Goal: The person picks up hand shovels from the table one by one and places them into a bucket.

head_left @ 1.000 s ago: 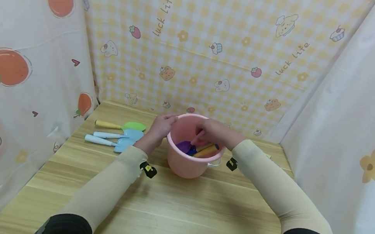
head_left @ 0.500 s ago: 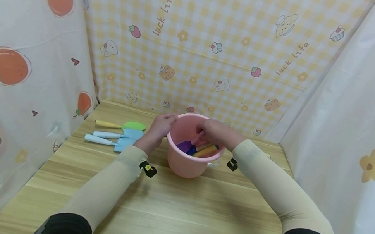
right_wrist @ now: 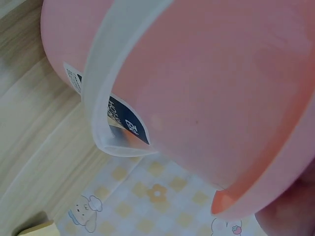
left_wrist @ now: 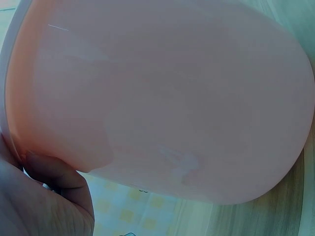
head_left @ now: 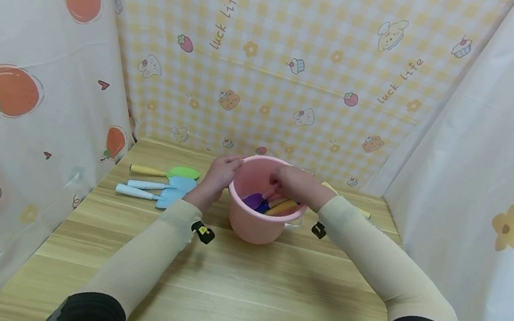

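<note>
A pink bucket [head_left: 255, 230] stands upright on the table, its outer wall filling much of the left wrist view [left_wrist: 172, 98]. At its left rim the left hand [head_left: 218, 177] grips the edge, fingers bent in the left wrist view [left_wrist: 54, 196]. Inside the bucket, the curled fingers of the right hand [head_left: 299, 184] pinch the pink handle of a purple shovel [head_left: 253, 200]. Beside that shovel lie a dark blue piece [head_left: 263, 207] and an orange-yellow handle [head_left: 283, 207]. Only a blurred part of the right hand [right_wrist: 290, 211] shows past the rim in the right wrist view.
Left of the bucket lie a green shovel [head_left: 184, 173] with a yellow handle and two light-blue shovels [head_left: 167, 200]. Pale yellow pieces [head_left: 366, 214] show behind the right forearm. The bucket's white handle [right_wrist: 98, 108] hangs at its right side. Patterned cloth [head_left: 267, 76] stands behind.
The right hand has shifted slightly up and right within the bucket, and more of the pale yellow piece behind its wrist shows. The left hand and bucket have not visibly moved.
</note>
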`<state>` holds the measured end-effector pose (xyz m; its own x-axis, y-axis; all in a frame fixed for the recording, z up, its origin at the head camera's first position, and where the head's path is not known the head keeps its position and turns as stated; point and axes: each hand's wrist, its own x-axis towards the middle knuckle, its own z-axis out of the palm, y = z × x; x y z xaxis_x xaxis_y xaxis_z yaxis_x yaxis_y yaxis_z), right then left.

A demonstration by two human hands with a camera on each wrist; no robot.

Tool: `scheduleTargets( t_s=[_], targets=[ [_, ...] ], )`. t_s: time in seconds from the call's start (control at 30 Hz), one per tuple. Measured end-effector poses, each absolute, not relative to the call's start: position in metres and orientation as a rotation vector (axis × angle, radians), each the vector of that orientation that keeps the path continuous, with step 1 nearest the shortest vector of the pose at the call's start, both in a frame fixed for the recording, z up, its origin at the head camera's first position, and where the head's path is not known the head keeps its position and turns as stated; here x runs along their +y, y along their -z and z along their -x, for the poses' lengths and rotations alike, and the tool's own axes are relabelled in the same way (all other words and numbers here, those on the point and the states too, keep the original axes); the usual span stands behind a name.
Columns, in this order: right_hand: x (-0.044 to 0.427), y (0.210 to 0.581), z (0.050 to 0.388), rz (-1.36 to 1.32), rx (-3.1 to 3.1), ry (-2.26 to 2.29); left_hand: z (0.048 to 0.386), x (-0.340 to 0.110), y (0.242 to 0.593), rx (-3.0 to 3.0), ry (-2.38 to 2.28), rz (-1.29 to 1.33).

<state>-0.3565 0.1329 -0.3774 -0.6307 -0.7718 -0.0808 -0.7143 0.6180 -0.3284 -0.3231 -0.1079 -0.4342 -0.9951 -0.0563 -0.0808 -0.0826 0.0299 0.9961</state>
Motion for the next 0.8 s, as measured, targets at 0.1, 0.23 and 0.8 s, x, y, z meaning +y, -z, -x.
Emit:
scheduleTargets(
  t_s=[0.1, 0.23, 0.8],
  targets=[
    [0.135, 0.378, 0.358, 1.324, 2.709, 0.247, 0.323, -0.108, 0.435, 2.236, -2.172, 0.153],
    [0.139, 0.374, 0.357, 1.31, 2.758, 0.256, 0.323, -0.108, 0.435, 2.23, -2.172, 0.156],
    [0.208, 0.368, 0.341, 1.168, 2.994, 0.843, 0.321, -0.108, 0.432, 2.243, -2.168, 0.152]
  ],
)
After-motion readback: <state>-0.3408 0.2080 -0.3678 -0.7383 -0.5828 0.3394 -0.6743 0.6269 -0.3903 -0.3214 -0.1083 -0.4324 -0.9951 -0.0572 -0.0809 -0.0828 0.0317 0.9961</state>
